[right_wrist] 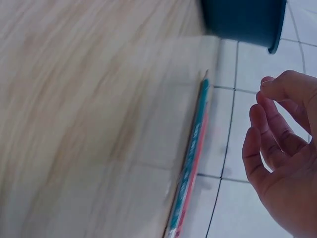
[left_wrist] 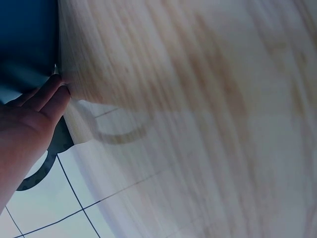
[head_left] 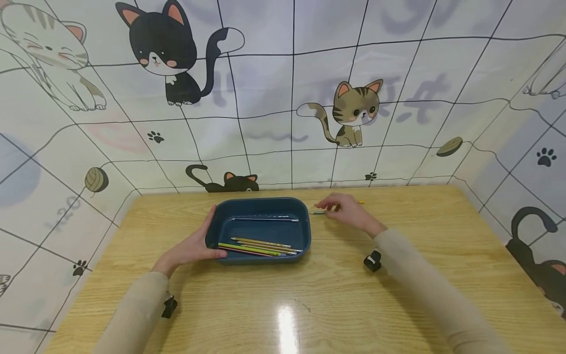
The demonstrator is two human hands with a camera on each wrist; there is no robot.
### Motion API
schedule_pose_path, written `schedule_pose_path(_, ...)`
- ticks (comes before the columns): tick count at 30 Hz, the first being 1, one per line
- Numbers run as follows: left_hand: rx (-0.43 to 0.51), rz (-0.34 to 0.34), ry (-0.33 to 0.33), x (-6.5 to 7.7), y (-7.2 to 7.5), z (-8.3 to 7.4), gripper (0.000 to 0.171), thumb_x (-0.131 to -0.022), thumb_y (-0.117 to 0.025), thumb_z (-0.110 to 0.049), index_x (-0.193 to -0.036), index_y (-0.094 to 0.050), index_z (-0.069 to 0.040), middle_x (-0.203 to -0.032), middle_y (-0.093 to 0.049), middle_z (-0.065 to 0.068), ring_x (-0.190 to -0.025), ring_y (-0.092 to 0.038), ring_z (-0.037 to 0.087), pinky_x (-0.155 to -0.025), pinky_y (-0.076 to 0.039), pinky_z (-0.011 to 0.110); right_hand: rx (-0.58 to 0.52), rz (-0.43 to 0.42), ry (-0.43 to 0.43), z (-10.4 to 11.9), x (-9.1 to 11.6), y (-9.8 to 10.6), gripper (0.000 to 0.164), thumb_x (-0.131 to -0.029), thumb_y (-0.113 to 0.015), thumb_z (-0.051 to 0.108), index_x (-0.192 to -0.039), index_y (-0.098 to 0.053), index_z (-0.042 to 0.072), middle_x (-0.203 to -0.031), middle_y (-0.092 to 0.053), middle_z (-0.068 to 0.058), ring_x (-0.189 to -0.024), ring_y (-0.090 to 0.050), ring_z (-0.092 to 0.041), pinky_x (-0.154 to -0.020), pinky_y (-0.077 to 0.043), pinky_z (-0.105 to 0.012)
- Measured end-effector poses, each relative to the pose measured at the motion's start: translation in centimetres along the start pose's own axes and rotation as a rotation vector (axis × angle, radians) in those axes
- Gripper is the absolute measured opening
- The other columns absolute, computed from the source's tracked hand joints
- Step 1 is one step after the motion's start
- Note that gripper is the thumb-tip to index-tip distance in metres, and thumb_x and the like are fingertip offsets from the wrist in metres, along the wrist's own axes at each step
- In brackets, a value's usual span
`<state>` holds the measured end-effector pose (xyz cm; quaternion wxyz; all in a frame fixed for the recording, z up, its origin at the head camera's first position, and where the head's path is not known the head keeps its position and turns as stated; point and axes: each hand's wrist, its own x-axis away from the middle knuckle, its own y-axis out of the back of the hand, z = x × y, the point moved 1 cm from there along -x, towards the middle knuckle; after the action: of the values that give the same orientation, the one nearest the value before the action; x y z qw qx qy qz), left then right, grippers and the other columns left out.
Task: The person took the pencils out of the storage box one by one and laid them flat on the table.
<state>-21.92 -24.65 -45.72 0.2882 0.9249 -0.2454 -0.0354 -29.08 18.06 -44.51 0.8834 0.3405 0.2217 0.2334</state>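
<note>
A dark blue rectangular bin (head_left: 265, 259) stands on the table with several pencils (head_left: 261, 248) along its front inner side and a single thin pencil (head_left: 265, 220) near the back. My left hand (head_left: 199, 246) holds the bin's left end, thumb over the front corner and fingers along the side. Just right of the bin, my right hand (head_left: 347, 211) hovers with loosely bent fingers and nothing between them. Beside it a teal pencil (right_wrist: 190, 158) and a pink pencil (right_wrist: 198, 158) lie together on the table, partly hidden under the hand in the head view.
The wooden table (head_left: 247, 305) meets a cat-printed cloth backdrop (head_left: 269, 108) at the back and sides. A yellow pencil end (head_left: 361, 202) shows behind the right hand. Small black devices (head_left: 373, 261) hang at both wrists.
</note>
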Motion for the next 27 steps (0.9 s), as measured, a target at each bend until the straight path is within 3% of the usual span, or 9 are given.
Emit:
schedule_pose_path(9, 0.009, 0.0, -0.001, 0.0, -0.1, 0.1, 0.127, -0.076, -0.084, -0.031, -0.153, 0.016, -0.026, -0.159, 0.01, 0.018, -0.142, -0.001, 0.043, -0.107, -0.01, 0.065, -0.089, -0.008, 0.04, 2.4, -0.3, -0.4, 0.023, -0.087, -0.062, -0.007, -0.109, -0.067, -0.005, -0.106, -0.064, -0.018, -0.088, -0.06, -0.023, -0.077, -0.052, -0.038)
schedule_pose_path(17, -0.001, -0.001, 0.01, -0.1, 0.1, 0.0, 0.126, -0.076, -0.083, -0.031, -0.153, 0.016, -0.026, -0.159, 0.009, 0.017, -0.142, -0.002, 0.042, -0.108, -0.01, 0.064, -0.115, -0.001, 0.036, 4.3, -0.9, -1.0, 0.025, -0.088, -0.064, -0.005, -0.112, -0.069, 0.0, -0.102, -0.064, -0.008, -0.088, -0.059, -0.019, -0.079, -0.052, -0.038)
schedule_pose_path(27, 0.031, 0.008, 0.016, -0.1, 0.1, 0.1, 0.126, -0.076, -0.083, -0.031, -0.153, 0.017, -0.027, -0.159, 0.01, 0.018, -0.142, -0.001, 0.043, -0.107, -0.01, 0.065, -0.165, 0.02, 0.059, 6.2, -1.6, -2.1, 0.026, -0.088, -0.065, -0.003, -0.114, -0.067, -0.002, -0.101, -0.064, -0.013, -0.09, -0.06, -0.018, -0.08, -0.052, -0.037)
